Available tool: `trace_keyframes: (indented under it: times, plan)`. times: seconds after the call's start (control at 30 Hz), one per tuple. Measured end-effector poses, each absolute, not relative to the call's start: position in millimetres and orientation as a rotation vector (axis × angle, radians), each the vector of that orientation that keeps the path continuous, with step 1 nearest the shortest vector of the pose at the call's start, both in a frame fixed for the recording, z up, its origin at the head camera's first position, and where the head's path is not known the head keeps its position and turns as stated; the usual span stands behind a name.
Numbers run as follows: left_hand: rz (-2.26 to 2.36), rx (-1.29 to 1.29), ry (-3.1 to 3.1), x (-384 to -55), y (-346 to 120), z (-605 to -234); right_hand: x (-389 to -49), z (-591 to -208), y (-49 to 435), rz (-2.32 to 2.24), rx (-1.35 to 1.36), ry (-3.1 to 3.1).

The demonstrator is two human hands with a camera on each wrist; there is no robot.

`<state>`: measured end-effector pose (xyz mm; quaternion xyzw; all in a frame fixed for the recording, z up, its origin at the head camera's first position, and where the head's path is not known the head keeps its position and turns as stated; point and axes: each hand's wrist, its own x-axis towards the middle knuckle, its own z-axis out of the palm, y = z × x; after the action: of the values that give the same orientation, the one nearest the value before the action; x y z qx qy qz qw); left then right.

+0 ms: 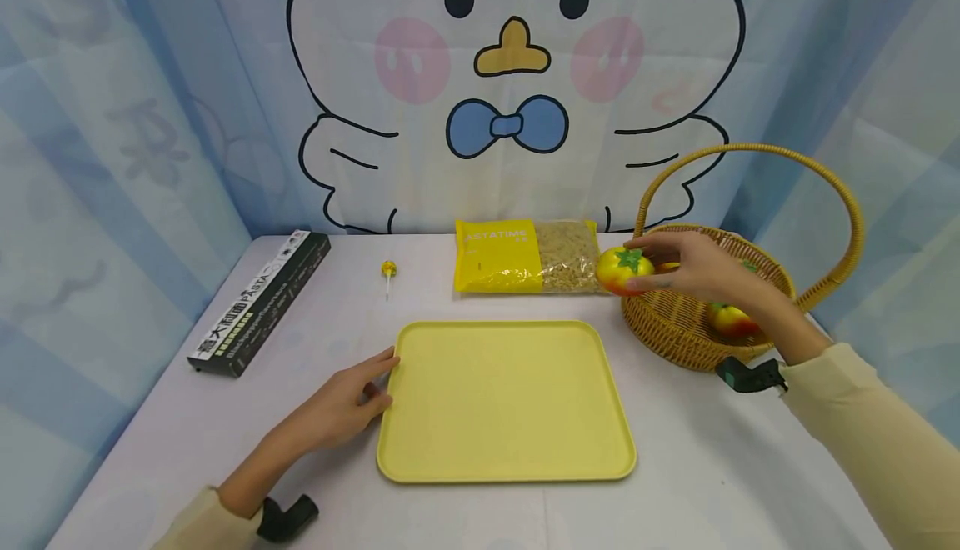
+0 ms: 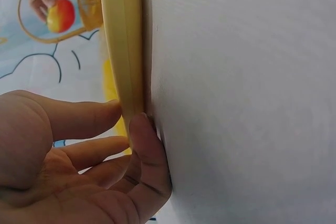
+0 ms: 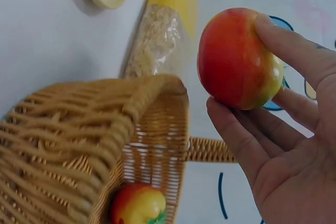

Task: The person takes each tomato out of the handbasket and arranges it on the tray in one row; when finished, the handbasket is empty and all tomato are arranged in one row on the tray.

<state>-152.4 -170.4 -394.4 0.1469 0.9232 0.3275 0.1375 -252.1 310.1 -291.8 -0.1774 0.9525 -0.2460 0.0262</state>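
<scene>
My right hand (image 1: 693,265) holds a red-and-yellow toy tomato (image 3: 231,59) with a green leafy top between thumb and fingers. It is above the left rim of a wicker basket (image 1: 667,346), clear of the weave. Inside the basket lies another toy tomato (image 3: 139,203), partly hidden by the wall in the right wrist view. My left hand (image 1: 348,400) is at the left edge of a yellow tray (image 1: 506,400). In the left wrist view its thumb (image 2: 92,119) and fingers grip the tray's rim, one finger low against the table.
Behind the tray lies a yellow bag (image 1: 498,257) with a see-through half showing pale flakes. A small yellow lollipop (image 1: 388,269) is left of it. A long black-and-white box (image 1: 262,304) lies at the far left. The basket's tall handle (image 1: 855,225) arches upward; a printed curtain (image 1: 510,192) backs the table.
</scene>
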Motion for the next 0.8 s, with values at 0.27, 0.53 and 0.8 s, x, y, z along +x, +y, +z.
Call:
trace_keyframes:
  times: [0.27,0.53,0.8]
  plan:
    - [0.947,0.434,2.677,-152.7,-171.2,-396.0,-249.8,-297.6,288.7,-0.793,-0.619,2.937]
    - [0.966,0.442,2.672,-152.7,-171.6,-395.8,-254.1,-308.2,267.7,-0.868,-0.64,2.871]
    - [0.97,0.452,2.673,-152.6,-171.9,-395.4,-254.1,-318.8,244.4,-0.911,-0.654,2.823]
